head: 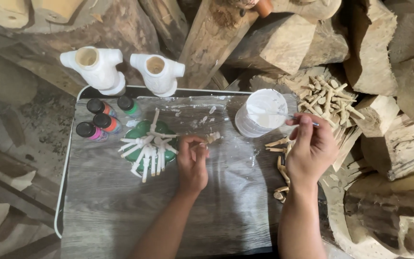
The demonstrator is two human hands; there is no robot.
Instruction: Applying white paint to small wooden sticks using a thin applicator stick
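My left hand (192, 163) pinches a small wooden piece (212, 138), partly white, just above the grey board (120, 211). My right hand (311, 146) holds a thin paintbrush (283, 115) whose tip reaches into a clear cup of white paint (260, 112). Left of my left hand, several white-painted wooden sticks (147, 151) lie fanned over a green dish (147, 130). Bare wooden pieces (280, 165) lie on the board under my right hand.
Two white-painted wooden torso shapes (97, 67) (158, 73) stand at the board's far edge. Several small paint bottles with black caps (102, 120) sit at the far left. A heap of unpainted wooden pieces (329, 98) rests on the logs to the right. Stacked logs (274, 43) surround the board.
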